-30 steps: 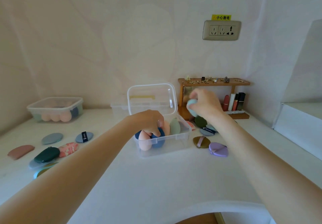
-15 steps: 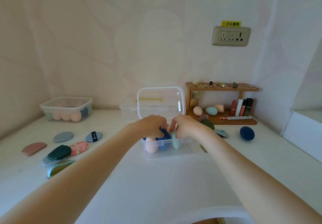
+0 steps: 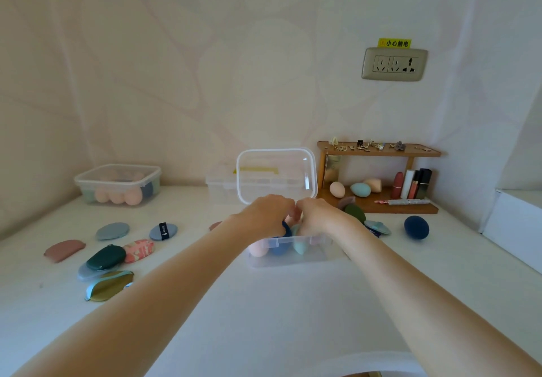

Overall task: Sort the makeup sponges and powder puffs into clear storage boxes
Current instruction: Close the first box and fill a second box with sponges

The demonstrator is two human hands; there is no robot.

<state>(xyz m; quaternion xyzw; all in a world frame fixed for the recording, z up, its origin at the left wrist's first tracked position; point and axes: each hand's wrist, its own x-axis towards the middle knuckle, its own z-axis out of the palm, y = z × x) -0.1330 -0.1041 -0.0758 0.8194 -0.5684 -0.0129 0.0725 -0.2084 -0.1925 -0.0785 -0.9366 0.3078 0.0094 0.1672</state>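
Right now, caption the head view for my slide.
Both hands reach into the open clear box of sponges.

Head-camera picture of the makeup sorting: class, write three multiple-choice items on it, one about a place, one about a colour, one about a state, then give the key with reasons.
1. Where does the dark navy sponge lie?
A. on the tabletop, right of the open box
B. inside the far-left box
C. on the shelf's top board

2. What colour is the middle egg sponge on the wooden shelf?
A. red
B. light teal
C. black

3. How is the lid of the open box under the hands?
A. snapped shut
B. lying flat on the table
C. raised upright behind it

Key: A, it rests alone on the white surface; B, it sits between two peach sponges; C, it stands behind the left hand and right hand.
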